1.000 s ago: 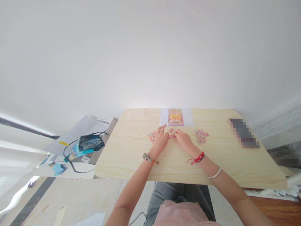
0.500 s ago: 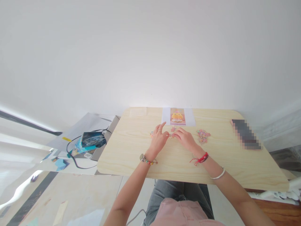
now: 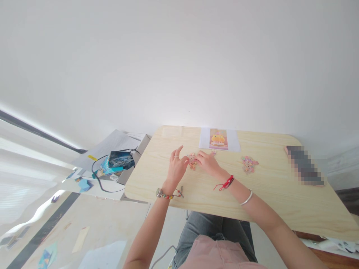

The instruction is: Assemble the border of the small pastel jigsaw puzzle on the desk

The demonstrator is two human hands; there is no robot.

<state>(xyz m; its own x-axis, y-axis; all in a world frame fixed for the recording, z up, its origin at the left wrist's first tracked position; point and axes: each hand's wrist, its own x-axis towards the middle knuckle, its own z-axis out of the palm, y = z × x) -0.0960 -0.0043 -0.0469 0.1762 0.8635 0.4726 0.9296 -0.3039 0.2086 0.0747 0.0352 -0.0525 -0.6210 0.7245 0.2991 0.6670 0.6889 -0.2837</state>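
Wall (image 3: 179, 59): plain white, filling the upper half of the view behind the table.
Table (image 3: 280, 194): pale wood-grain top with rounded corners; everything below is placed against it.
Person: seated at the table's near edge, grey trousers and a pink top showing under it, both forearms reaching onto the top.
Side clutter (image 3: 117, 160): off the table's left edge, a grey box with a black cable and a blue-and-black packet on it.
Blurred dark object (image 3: 305, 165): lies flat near the table's right end, well apart from the hands.
Reference picture (image 3: 218, 139): a white sheet with a yellow cartoon figure printed on it, flat at the table's far edge, just beyond the hands.
Left hand (image 3: 176, 168): left of the table's middle, fingers partly spread and raised, thumb side touching the small puzzle cluster; whether it pinches a piece I cannot tell. A beaded bracelet sits at the wrist.
Right hand (image 3: 206, 163): just right of the left hand, fingers curled down onto the same cluster, red cord and silver bangle on the arm; its grip is hidden.
Loose puzzle pieces (image 3: 249, 164): a pastel pile right of the table's middle, well apart from both hands.
Small puzzle cluster (image 3: 192, 161): pink-and-orange pieces lying between the two hands, touched by both.
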